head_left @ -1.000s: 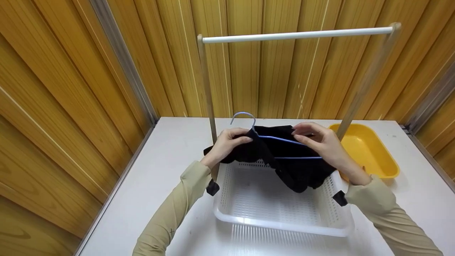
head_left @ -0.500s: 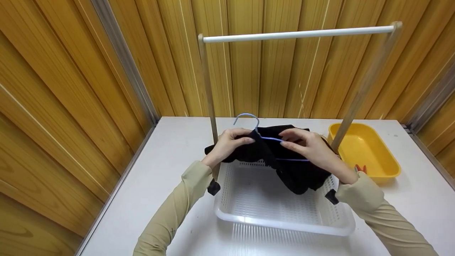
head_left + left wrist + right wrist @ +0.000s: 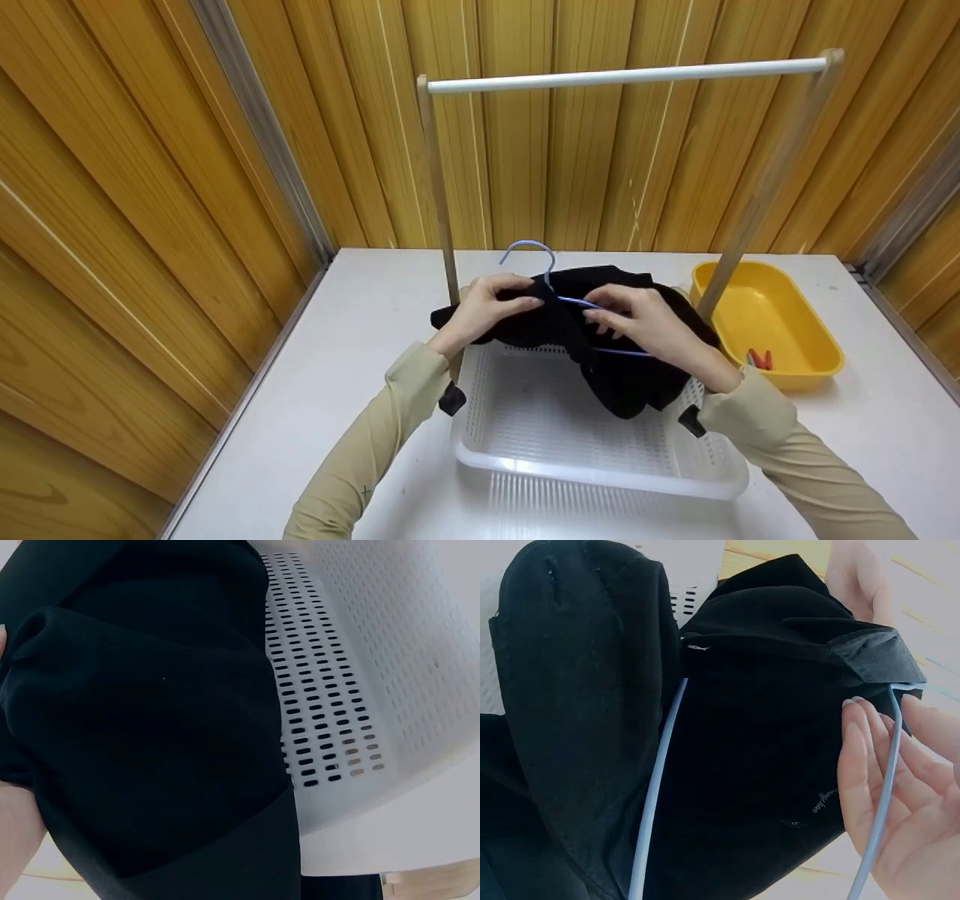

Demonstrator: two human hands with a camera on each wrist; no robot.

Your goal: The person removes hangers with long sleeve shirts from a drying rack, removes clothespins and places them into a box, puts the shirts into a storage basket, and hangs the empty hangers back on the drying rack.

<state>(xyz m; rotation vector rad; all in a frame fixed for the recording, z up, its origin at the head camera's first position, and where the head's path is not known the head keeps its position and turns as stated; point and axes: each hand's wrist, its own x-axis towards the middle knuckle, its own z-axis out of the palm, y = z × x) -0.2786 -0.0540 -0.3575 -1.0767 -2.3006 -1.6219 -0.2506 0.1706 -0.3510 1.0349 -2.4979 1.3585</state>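
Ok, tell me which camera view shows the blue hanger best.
The head view: it shows the blue hanger with its whole hook above the black garment, plus parts of both bars. The right wrist view shows both bars larger, but not the full hook. The left wrist view shows none of it.

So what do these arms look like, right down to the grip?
They're a person's. The left sleeve and right sleeve are pale khaki with wide cuffs; the left bears a small dark cross-shaped mark. A small black block shows beside each cuff. The left grip and right grip are ungloved hands.
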